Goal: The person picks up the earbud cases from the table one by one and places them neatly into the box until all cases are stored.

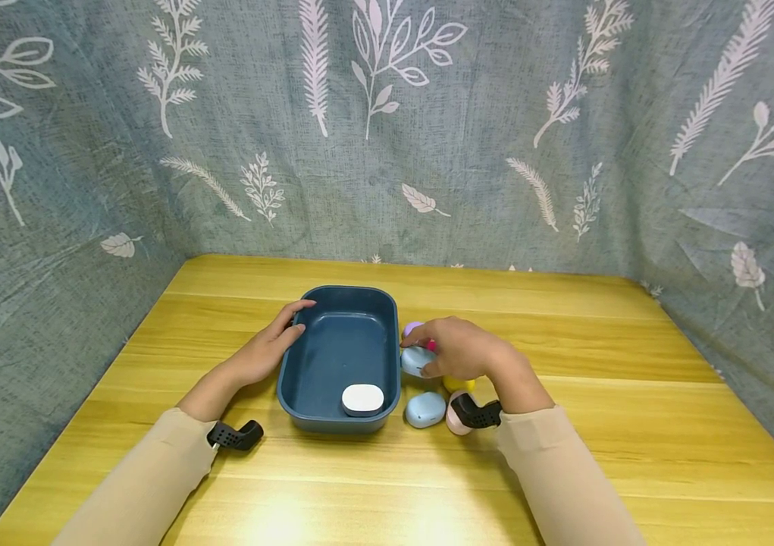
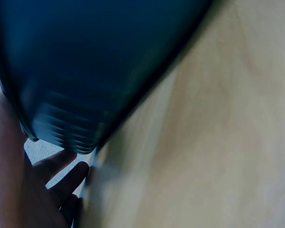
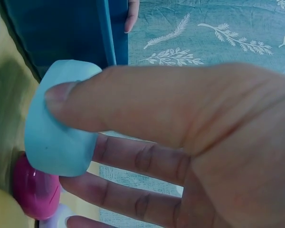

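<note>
The left hand [image 1: 264,355] rests, fingers spread, at the left edge of the blue box [image 1: 342,353]; one white case [image 1: 362,398] sits in its near right corner. Beside its right edge, the right hand [image 1: 462,347] pinches a light-blue case [image 3: 61,149], one of two, and partly hides one yellow piece [image 1: 459,384]; the right wrist view shows the magenta piece [image 3: 35,187] more clearly.

Head view bright, mostly sharp; two glare patches on near tabletop [image 1: 346,485], soft shadow beside right sleeve [image 1: 564,470]. Left wrist blurred, box [image 2: 99,57] dark. Right wrist bluish, slightly soft.
</note>
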`<move>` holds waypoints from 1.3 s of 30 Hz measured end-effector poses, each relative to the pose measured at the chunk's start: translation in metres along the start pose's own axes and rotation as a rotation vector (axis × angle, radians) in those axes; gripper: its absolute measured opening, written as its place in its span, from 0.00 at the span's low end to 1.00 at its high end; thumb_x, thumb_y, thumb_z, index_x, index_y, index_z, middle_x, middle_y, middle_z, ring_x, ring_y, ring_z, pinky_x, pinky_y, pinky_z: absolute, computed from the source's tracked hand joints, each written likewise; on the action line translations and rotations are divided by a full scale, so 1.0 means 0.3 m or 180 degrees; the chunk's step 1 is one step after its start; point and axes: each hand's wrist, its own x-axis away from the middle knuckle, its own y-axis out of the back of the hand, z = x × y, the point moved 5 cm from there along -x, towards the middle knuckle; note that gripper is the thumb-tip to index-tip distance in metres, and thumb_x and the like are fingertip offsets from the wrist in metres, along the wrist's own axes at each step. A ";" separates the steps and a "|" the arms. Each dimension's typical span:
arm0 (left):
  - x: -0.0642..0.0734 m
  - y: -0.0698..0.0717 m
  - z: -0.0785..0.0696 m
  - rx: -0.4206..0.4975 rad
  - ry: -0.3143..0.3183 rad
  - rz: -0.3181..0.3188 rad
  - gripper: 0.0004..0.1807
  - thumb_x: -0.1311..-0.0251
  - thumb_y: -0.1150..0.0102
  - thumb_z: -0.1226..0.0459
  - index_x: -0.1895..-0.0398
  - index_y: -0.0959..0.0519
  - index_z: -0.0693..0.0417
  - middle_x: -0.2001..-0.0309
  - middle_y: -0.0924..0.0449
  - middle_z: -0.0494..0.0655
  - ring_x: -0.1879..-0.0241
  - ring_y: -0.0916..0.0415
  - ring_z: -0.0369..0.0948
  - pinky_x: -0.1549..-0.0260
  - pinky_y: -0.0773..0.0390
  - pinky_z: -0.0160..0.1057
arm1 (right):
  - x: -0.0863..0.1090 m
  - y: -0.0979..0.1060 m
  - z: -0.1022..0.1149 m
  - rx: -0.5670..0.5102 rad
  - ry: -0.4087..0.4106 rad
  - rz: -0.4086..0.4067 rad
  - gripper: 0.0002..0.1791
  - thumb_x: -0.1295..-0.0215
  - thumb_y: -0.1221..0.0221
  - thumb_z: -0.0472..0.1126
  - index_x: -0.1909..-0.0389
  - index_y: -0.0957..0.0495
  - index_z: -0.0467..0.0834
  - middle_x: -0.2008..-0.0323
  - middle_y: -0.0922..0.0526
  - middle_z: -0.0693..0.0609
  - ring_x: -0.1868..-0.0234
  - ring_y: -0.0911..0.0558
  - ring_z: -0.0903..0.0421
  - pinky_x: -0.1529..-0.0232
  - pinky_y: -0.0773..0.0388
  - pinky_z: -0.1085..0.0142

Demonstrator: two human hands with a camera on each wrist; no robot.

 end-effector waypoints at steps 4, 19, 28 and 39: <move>-0.005 -0.001 0.005 0.0004 -0.0010 -0.0008 0.24 0.23 0.68 0.52 0.26 0.50 0.30 0.23 0.56 0.41 0.24 0.55 0.49 0.30 0.47 0.60 | 0.000 0.006 -0.006 -0.0047 -0.0003 -0.0013 0.25 0.43 0.31 0.40 0.43 0.22 0.55 0.47 0.19 0.56 0.48 0.22 0.54 0.45 0.25 0.58; -0.008 0.001 -0.001 -0.0035 0.0000 -0.0010 0.24 0.23 0.68 0.50 0.27 0.50 0.26 0.23 0.57 0.41 0.24 0.55 0.50 0.30 0.48 0.61 | 0.010 0.041 -0.007 -0.0057 0.0085 -0.0107 0.26 0.43 0.33 0.39 0.42 0.24 0.52 0.51 0.19 0.52 0.59 0.22 0.56 0.55 0.24 0.62; -0.009 0.003 0.000 -0.0033 -0.0003 -0.0009 0.24 0.23 0.68 0.51 0.26 0.51 0.28 0.22 0.58 0.42 0.24 0.54 0.49 0.30 0.47 0.60 | 0.014 0.058 0.004 -0.0183 0.0113 -0.0253 0.22 0.41 0.34 0.38 0.45 0.22 0.54 0.55 0.19 0.58 0.60 0.22 0.55 0.57 0.24 0.63; -0.006 0.000 0.008 0.0005 0.0008 -0.0021 0.24 0.23 0.67 0.51 0.27 0.50 0.26 0.23 0.57 0.41 0.24 0.55 0.49 0.30 0.48 0.60 | 0.018 0.071 0.021 -0.0043 0.0126 -0.0396 0.24 0.38 0.36 0.41 0.41 0.24 0.52 0.55 0.20 0.56 0.59 0.22 0.57 0.57 0.24 0.64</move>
